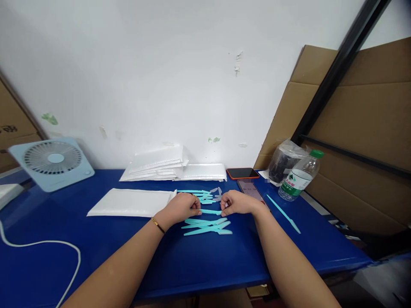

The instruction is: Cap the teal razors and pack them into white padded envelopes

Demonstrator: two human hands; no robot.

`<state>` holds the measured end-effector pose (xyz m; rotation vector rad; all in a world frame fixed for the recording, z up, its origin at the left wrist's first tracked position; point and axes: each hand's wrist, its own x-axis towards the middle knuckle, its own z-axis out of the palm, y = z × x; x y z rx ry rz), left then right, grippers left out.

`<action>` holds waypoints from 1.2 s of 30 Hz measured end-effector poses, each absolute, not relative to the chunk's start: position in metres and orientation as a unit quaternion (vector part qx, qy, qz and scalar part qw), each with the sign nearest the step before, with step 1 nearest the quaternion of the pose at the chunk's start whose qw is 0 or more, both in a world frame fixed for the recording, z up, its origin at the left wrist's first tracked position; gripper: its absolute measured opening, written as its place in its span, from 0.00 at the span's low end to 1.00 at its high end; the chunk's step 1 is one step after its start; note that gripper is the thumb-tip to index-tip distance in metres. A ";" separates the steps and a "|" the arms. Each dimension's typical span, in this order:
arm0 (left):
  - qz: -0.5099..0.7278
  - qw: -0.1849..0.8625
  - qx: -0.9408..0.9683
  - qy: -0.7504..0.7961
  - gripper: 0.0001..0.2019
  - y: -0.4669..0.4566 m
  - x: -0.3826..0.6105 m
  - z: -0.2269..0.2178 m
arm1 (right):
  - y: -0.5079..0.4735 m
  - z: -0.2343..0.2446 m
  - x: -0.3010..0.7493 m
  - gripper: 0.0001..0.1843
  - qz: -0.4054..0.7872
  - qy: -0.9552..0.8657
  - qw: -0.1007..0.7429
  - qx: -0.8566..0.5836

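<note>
Between my two hands is a turquoise eyebrow razor [210, 211], level just above the blue table. My left hand [182, 208] pinches its handle end, and my right hand [236, 202] pinches the blade end. Whether a cap sits on that end is hidden by my fingers. Nearer to me lies a crossed pile of several like razors [205, 229]. Behind my hands more turquoise razors [205, 196] lie side by side. Small translucent caps [218, 191] are scattered at their right ends. A padded white envelope [128, 202] lies left of my left hand.
White envelopes [157, 164] are stacked against the wall. Two phones, an orange-edged one [243, 173] and a lit one [249, 189], lie behind my right hand. A lone razor [284, 214], a water bottle [298, 179] and a bagged dark item [282, 162] are right; a fan [54, 160] stands left.
</note>
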<state>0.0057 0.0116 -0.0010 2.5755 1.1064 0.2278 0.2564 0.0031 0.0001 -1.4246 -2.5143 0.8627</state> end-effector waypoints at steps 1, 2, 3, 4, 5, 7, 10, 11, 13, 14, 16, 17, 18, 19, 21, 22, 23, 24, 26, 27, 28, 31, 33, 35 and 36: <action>0.078 0.156 0.902 0.394 0.10 0.014 0.004 -0.001 | 0.004 0.000 0.257 0.14 0.285 -0.830 0.070 -0.474; 0.078 0.145 0.901 0.401 0.09 0.017 0.002 -0.002 | 0.005 -0.001 0.258 0.14 0.281 -0.825 0.082 -0.484; 0.079 0.133 0.898 0.412 0.09 0.020 -0.001 -0.001 | 0.007 -0.001 0.260 0.13 0.272 -0.816 0.098 -0.500; 0.080 0.121 0.893 0.425 0.09 0.024 -0.005 -0.001 | 0.009 -0.001 0.263 0.12 0.258 -0.805 0.119 -0.521; 0.082 0.109 0.887 0.440 0.09 0.026 -0.008 0.000 | 0.011 0.000 0.265 0.12 0.242 -0.792 0.141 -0.542; 0.100 0.092 0.876 0.463 0.09 0.029 -0.012 0.002 | 0.013 0.001 0.269 0.12 0.212 -0.772 0.179 -0.572; 0.126 0.111 0.883 0.437 0.13 0.023 -0.011 0.007 | 0.010 0.005 0.270 0.14 0.221 -0.777 0.173 -0.564; 0.122 0.133 0.892 0.414 0.14 0.019 -0.009 0.008 | 0.007 0.007 0.268 0.15 0.244 -0.787 0.152 -0.546; 0.087 0.184 0.907 0.370 0.16 0.011 -0.004 0.009 | 0.002 0.009 0.264 0.18 0.298 -0.810 0.096 -0.497; 0.068 0.202 0.910 0.356 0.17 0.007 -0.001 0.009 | 0.000 0.009 0.261 0.19 0.322 -0.818 0.066 -0.472; 0.042 0.220 0.911 0.346 0.17 0.001 0.002 0.008 | -0.003 0.009 0.257 0.20 0.350 -0.827 0.023 -0.439; 0.035 0.224 0.910 0.346 0.17 0.000 0.004 0.007 | -0.004 0.009 0.255 0.20 0.357 -0.828 0.012 -0.433; 0.032 0.230 0.909 0.347 0.16 0.000 0.004 0.006 | -0.004 0.008 0.254 0.20 0.362 -0.827 0.008 -0.430; 0.031 0.238 0.906 0.347 0.15 0.001 0.004 0.005 | -0.003 0.007 0.254 0.20 0.363 -0.827 0.010 -0.429; 0.032 0.243 0.903 0.352 0.13 0.005 0.002 0.004 | -0.002 0.006 0.256 0.19 0.355 -0.830 0.027 -0.430; 0.039 0.231 0.903 0.360 0.12 0.008 0.000 0.004 | 0.000 0.006 0.257 0.19 0.347 -0.830 0.039 -0.435; 0.048 0.211 0.903 0.372 0.12 0.011 -0.002 0.004 | 0.002 0.005 0.259 0.18 0.335 -0.827 0.058 -0.448; 0.061 0.184 0.901 0.388 0.11 0.014 -0.004 0.005 | 0.003 0.005 0.261 0.18 0.319 -0.820 0.080 -0.469; 0.096 0.133 0.891 0.423 0.10 0.019 -0.006 0.006 | 0.007 0.004 0.266 0.18 0.278 -0.795 0.130 -0.523; 0.114 0.115 0.885 0.437 0.11 0.020 -0.007 0.007 | 0.009 0.003 0.268 0.18 0.258 -0.781 0.151 -0.548; 0.127 0.106 0.881 0.442 0.11 0.019 -0.007 0.008 | 0.010 0.003 0.269 0.18 0.243 -0.771 0.167 -0.564; 0.119 0.128 0.895 0.410 0.15 0.012 -0.003 0.009 | 0.009 0.005 0.269 0.18 0.242 -0.777 0.164 -0.557; 0.081 0.161 0.908 0.378 0.15 0.005 0.001 0.008 | 0.006 0.006 0.267 0.18 0.266 -0.795 0.140 -0.528; 0.051 0.180 0.910 0.371 0.13 0.000 0.006 0.006 | 0.003 0.007 0.262 0.18 0.288 -0.811 0.114 -0.496; 0.045 0.181 0.908 0.376 0.11 -0.002 0.008 0.005 | 0.002 0.007 0.260 0.18 0.297 -0.818 0.101 -0.482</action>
